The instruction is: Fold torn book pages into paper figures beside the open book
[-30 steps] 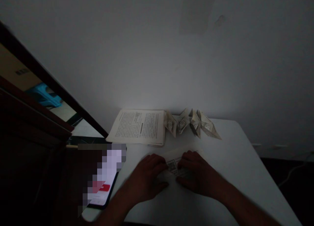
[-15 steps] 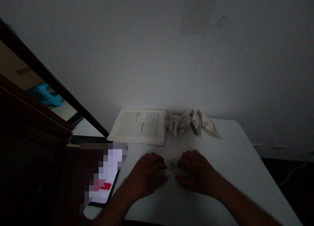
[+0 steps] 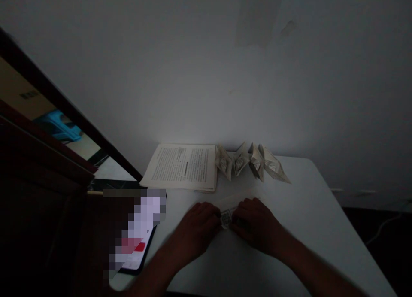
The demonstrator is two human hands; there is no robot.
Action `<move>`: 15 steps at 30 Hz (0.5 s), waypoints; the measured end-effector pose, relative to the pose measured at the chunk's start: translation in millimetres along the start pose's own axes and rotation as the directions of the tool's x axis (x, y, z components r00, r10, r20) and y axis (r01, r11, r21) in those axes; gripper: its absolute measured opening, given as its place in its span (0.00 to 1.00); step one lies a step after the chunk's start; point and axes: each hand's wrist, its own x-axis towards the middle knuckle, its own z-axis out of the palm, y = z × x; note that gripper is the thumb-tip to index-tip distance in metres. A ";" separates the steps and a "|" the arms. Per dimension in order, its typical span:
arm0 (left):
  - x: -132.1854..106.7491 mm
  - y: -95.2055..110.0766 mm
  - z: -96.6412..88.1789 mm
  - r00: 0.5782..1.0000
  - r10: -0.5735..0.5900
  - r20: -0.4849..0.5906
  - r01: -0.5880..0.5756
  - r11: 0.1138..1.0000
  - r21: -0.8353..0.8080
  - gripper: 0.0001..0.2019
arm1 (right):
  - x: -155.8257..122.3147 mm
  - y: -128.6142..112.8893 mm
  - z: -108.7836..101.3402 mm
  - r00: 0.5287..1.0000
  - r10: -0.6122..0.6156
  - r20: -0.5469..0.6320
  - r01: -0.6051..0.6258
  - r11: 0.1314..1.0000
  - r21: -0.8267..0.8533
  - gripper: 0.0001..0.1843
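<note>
Right now both hands are at the middle of the worktop [image 3: 309, 219]. The left hand [image 3: 202, 224] has its fingers curled and its thumb tucked in, pinching one side of a piece of paper [image 3: 226, 219]. The right hand [image 3: 254, 222] is curled too, nearly closed, pinching the other side. The paper lies low over the worktop, with a small gap between the two hands where it shows.

Bare worktop is in front of the hands, and more of it to the right, out to the slanting right edge. Only a thin strip is free between the hands and the things at the back. On the left it is tight: a phone [image 3: 137, 256] lies by the left edge, next to the left forearm. At the back, an open book [image 3: 183, 166] sits near the wall [image 3: 193, 65], and four folded paper shapes [image 3: 240, 159] stand in a row just right of it.

The paper has a dark printed square on it. The book has lots of lines of print, too small to read. The phone has a red patch, and most of its screen is hidden by blocks. Past the left edge are a blue plastic thing [image 3: 66, 127] and a brown box [image 3: 22, 82] with a dark mark, too small to read.

A second ago the left thumb stuck out from its fingers; now it is pulled in, and less of the printed square shows. The book and the shapes have stayed put.
</note>
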 end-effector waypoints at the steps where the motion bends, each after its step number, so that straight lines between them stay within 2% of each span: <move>1: 0.9 -0.2 1.5 1.000 -0.003 0.009 0.003 1.000 0.004 0.05 | 0.5 -0.5 0.0 1.000 0.005 0.005 -0.005 1.000 0.001 0.08; 7: 8.2 -4.3 17.0 0.998 -0.064 0.024 0.061 0.993 0.097 0.05 | 0.4 -3.5 -3.4 0.999 0.022 0.040 -0.023 0.999 0.023 0.07; 15: 15.0 -4.9 27.1 0.993 -0.087 -0.080 0.101 0.976 0.194 0.01 | 0.7 -6.9 -5.2 0.998 0.037 0.059 -0.038 0.999 0.018 0.05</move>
